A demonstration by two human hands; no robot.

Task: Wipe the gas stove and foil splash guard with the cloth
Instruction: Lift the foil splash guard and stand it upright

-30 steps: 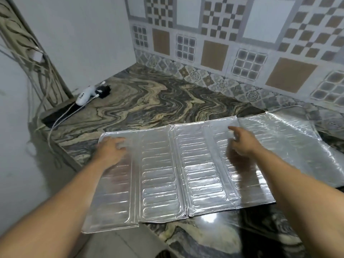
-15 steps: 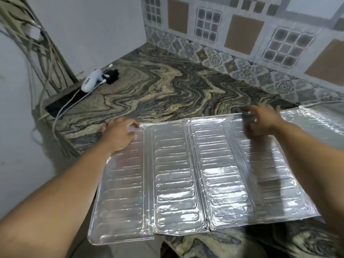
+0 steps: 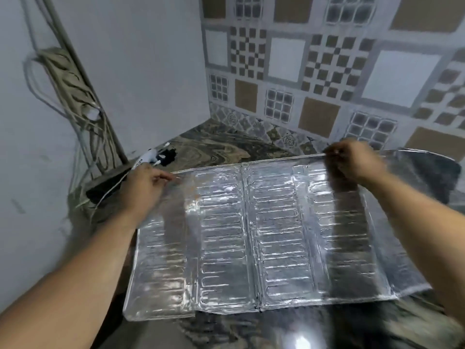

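Your marbled tabletop (image 3: 216,147) runs to the far tiled corner. The foil splash guard (image 3: 264,235) tilts up over its near part, far edge raised, probably to stand it or reach its face for wiping. Both arms reach forward. Your left hand (image 3: 143,187) and right hand (image 3: 352,159) each pinch that far edge. No cloth shows.

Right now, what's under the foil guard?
The marble counter shows beyond the foil guard and at its near edge. Both hands, left and right, grip its far edge. Anything beneath the sheet is hidden.
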